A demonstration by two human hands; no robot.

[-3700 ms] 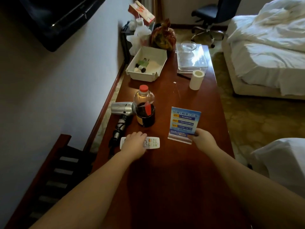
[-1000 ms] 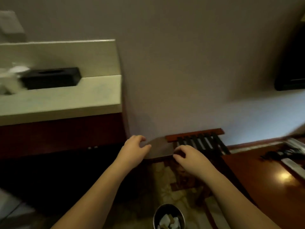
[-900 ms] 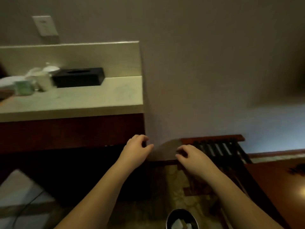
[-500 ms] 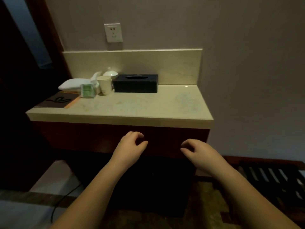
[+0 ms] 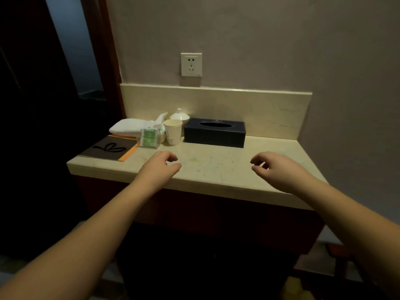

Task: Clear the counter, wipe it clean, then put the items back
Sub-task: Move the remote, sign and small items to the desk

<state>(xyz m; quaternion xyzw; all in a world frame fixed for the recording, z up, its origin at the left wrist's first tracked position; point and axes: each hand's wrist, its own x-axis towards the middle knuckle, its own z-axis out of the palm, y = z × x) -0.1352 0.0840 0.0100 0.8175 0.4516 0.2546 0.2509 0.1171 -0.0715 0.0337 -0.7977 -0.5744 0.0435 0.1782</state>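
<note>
The bench (image 5: pixel 216 169), one pale stone slab, keeps its things crowded toward ten o'clock, probably to leave the front free. One black tissue box (image 5: pixel 214 132) sits at twelve, one dark folder (image 5: pixel 108 148) at nine, one folded white towel (image 5: pixel 127 127), one paper cup (image 5: pixel 172 132), one green packet (image 5: pixel 149 137). Left hand (image 5: pixel 161 167) and right hand (image 5: pixel 279 169) hover over the front edge, each grip loosely curled, holding nothing.

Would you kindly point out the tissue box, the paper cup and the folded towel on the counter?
tissue box (image 5: pixel 214 137): head view, front face.
paper cup (image 5: pixel 173 133): head view, side wall.
folded towel (image 5: pixel 129 127): head view, top fold.
</note>
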